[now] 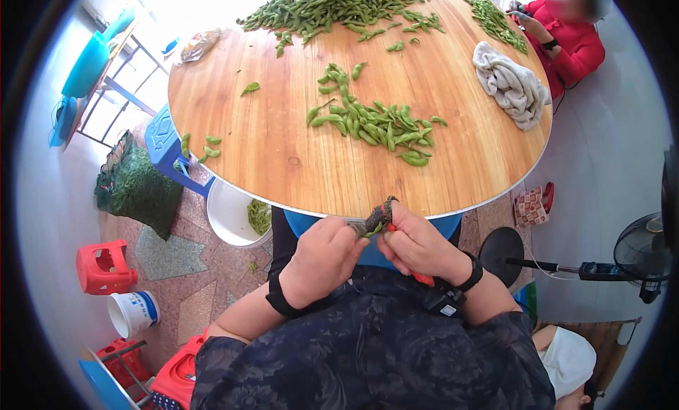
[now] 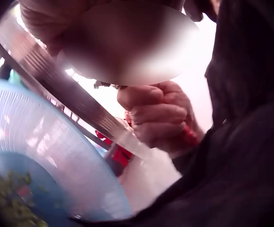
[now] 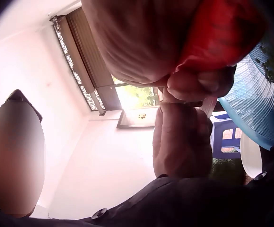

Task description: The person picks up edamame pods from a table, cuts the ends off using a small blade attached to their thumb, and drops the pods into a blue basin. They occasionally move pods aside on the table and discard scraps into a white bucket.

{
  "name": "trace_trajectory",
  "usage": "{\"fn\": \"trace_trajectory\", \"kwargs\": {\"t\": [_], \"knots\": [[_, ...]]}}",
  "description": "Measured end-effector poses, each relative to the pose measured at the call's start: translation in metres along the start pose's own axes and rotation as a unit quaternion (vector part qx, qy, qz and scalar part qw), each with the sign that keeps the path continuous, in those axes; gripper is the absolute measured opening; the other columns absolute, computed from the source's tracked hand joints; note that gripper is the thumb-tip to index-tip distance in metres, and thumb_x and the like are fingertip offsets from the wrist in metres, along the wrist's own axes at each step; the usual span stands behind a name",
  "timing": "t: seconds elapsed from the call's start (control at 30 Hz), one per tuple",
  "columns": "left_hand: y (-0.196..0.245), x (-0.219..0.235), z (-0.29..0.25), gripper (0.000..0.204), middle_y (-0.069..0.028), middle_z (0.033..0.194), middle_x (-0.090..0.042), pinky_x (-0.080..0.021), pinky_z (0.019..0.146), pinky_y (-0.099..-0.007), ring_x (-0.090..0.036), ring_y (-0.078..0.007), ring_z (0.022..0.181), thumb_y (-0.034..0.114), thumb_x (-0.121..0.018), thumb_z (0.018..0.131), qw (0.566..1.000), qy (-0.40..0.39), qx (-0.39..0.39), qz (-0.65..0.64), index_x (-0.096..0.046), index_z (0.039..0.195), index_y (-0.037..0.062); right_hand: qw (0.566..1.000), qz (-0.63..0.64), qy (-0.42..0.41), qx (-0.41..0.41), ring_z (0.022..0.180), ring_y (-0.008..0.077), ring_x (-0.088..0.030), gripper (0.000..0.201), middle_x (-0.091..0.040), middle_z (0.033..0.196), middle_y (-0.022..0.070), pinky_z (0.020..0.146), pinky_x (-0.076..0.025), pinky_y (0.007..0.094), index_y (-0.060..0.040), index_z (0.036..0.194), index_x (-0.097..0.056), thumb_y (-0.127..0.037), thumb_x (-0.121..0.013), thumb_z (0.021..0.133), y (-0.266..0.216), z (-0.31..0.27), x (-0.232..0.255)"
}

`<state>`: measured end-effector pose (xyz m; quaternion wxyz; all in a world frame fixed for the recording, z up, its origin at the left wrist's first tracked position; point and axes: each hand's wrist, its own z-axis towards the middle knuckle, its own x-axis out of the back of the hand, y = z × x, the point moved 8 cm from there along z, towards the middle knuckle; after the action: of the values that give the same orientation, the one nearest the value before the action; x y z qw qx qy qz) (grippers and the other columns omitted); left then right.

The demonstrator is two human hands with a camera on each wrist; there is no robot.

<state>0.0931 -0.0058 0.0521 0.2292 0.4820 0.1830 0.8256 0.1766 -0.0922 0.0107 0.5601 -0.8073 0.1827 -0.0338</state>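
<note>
Both hands meet just off the near table edge in the head view. My left hand [image 1: 322,258] pinches a green soybean pod [image 1: 373,232] between thumb and fingers. My right hand [image 1: 428,244] is curled round a red object [image 1: 423,278], which also shows large in the right wrist view; what kind of thing it is I cannot tell. Dark grey material [image 1: 380,215] covers a fingertip beside the pod. Below the hands is a blue basket [image 3: 250,104], with green bits in its bottom in the left wrist view. A loose group of soybean pods [image 1: 382,123] lies on the table ahead.
On the round wooden table [image 1: 262,155] are a large pod heap [image 1: 339,10] and a grey cloth [image 1: 513,84]. A white bucket [image 1: 230,215] and a blue stool [image 1: 166,145] stand at left. At right are a fan [image 1: 640,251] and a person in red [image 1: 573,42].
</note>
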Motion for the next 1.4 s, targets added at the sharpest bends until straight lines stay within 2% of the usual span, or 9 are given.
{"fn": "trace_trajectory", "kwargs": {"t": [0.1,0.17,0.27,0.33,0.43,0.5,0.6,0.87,1.4], "knots": [[-0.027,-0.016,-0.012,0.013,-0.0078,0.071,-0.048,-0.042,0.059,-0.0332,-0.051,-0.0237,0.064,0.013,-0.061,0.091,0.977,-0.036,0.112,-0.181,-0.053,0.085,0.0048,0.999,0.043,-0.029,0.013,0.042,0.0069,-0.044,0.022,-0.050,0.068,0.0018,0.037,-0.036,0.0208,-0.0052,0.105,-0.045,-0.002,-0.032,0.088,0.001,0.002,-0.004],[-0.040,-0.063,-0.040,0.017,-0.0012,0.072,-0.048,-0.038,0.060,-0.0274,-0.046,-0.0142,0.063,0.022,-0.053,0.098,0.648,-0.148,0.387,-0.639,-0.053,0.091,0.0071,0.996,0.064,-0.054,0.026,0.043,0.0073,-0.044,0.022,-0.050,0.067,0.0016,0.038,-0.037,0.0207,-0.0050,0.107,-0.044,-0.003,-0.032,0.089,0.006,0.004,-0.006],[-0.016,-0.073,-0.035,0.021,0.0034,0.073,-0.046,-0.036,0.061,-0.0236,-0.041,-0.0079,0.063,0.028,-0.048,0.101,0.404,-0.149,0.362,-0.827,-0.053,0.097,0.0081,0.981,0.169,-0.092,0.039,0.042,0.0071,-0.043,0.022,-0.051,0.068,0.0022,0.037,-0.036,0.0197,-0.0054,0.106,-0.047,-0.003,-0.034,0.090,0.010,0.004,-0.012],[-0.012,-0.073,-0.032,0.021,0.0030,0.072,-0.045,-0.036,0.062,-0.0240,-0.039,-0.0086,0.062,0.028,-0.050,0.100,0.384,-0.146,0.338,-0.847,-0.052,0.101,0.0077,0.955,0.282,-0.084,-0.023,0.042,0.0069,-0.044,0.020,-0.051,0.068,0.0023,0.037,-0.036,0.0196,-0.0053,0.104,-0.049,-0.003,-0.035,0.090,0.013,0.003,-0.011],[-0.021,-0.067,-0.032,0.018,0.0023,0.072,-0.047,-0.037,0.062,-0.0238,-0.041,-0.0085,0.062,0.025,-0.050,0.100,0.476,-0.119,0.355,-0.796,-0.053,0.099,0.0068,0.968,0.234,-0.088,-0.024,0.042,0.0072,-0.045,0.020,-0.052,0.069,0.0023,0.037,-0.036,0.0197,-0.0054,0.106,-0.048,-0.004,-0.035,0.091,0.006,-0.002,-0.008],[-0.041,-0.048,-0.029,0.016,0.0015,0.074,-0.049,-0.039,0.061,-0.0237,-0.044,-0.0092,0.063,0.020,-0.048,0.100,0.786,-0.145,0.302,-0.520,-0.054,0.095,0.0059,0.978,0.195,-0.076,-0.016,0.042,0.0073,-0.045,0.020,-0.052,0.069,0.0023,0.037,-0.036,0.0197,-0.0055,0.107,-0.047,-0.004,-0.035,0.091,0.001,-0.003,-0.007],[-0.029,-0.027,-0.014,0.014,0.0021,0.075,-0.050,-0.039,0.059,-0.0224,-0.046,-0.0074,0.065,0.015,-0.048,0.100,0.912,-0.070,0.210,-0.345,-0.055,0.092,0.0053,0.988,0.145,-0.060,-0.012,0.041,0.0075,-0.045,0.020,-0.052,0.069,0.0023,0.037,-0.036,0.0197,-0.0055,0.109,-0.045,-0.005,-0.035,0.092,0.004,-0.003,-0.006],[-0.042,-0.046,-0.027,0.017,0.0049,0.071,-0.048,-0.038,0.058,-0.0195,-0.043,-0.0032,0.063,0.017,-0.050,0.100,0.799,-0.051,0.326,-0.503,-0.053,0.088,0.0056,0.989,0.136,-0.050,0.003,0.040,0.0068,-0.044,0.018,-0.051,0.069,0.0022,0.037,-0.035,0.0198,-0.0051,0.109,-0.041,-0.007,-0.034,0.092,0.005,-0.001,-0.008],[-0.021,-0.021,-0.010,0.014,-0.0147,0.071,-0.048,-0.041,0.056,-0.0346,-0.050,-0.0307,0.062,0.009,-0.057,0.093,0.966,-0.013,0.144,-0.216,-0.051,0.084,-0.0002,0.998,0.032,-0.046,0.008,0.043,0.0089,-0.045,0.020,-0.051,0.068,0.0039,0.038,-0.039,0.0228,-0.0029,0.109,-0.035,-0.006,-0.035,0.089,0.008,0.000,-0.009]]}}
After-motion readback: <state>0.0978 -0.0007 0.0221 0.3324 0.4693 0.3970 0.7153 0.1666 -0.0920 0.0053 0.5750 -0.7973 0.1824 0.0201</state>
